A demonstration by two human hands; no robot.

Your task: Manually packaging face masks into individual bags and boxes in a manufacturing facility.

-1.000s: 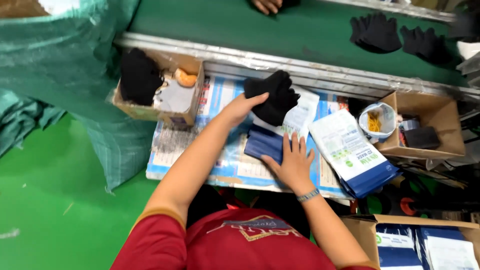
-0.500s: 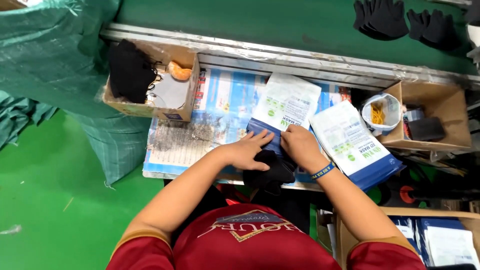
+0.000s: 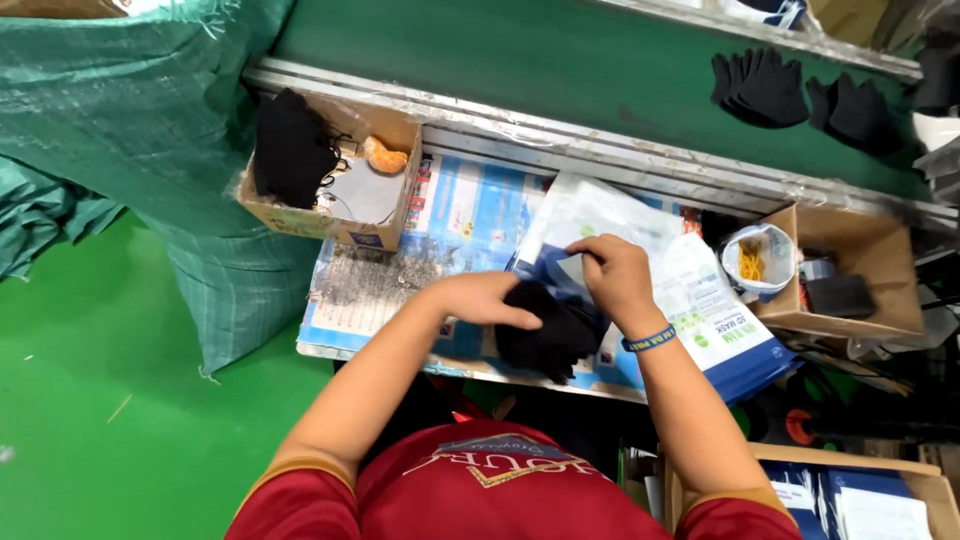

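Note:
My left hand (image 3: 492, 299) grips a bundle of black gloves (image 3: 548, 336) at the near edge of the work table (image 3: 390, 285). My right hand (image 3: 617, 274) pinches the open mouth of a white and blue plastic bag (image 3: 585, 215) just above the gloves. The gloves' upper end lies at the bag's opening; whether it is inside I cannot tell. More bags of the same kind lie in a stack (image 3: 720, 320) to the right.
A cardboard box (image 3: 330, 220) with black items stands at the table's left. A second cardboard box (image 3: 850, 285) and a small tub of yellow bands (image 3: 757, 262) sit right. Black gloves (image 3: 765, 85) lie on the green conveyor (image 3: 500, 60). A green woven sack (image 3: 130, 110) hangs left.
My left hand came back from the far side of the table with the black gloves and now holds them at the bag's mouth. My right hand lifted the bag's opening.

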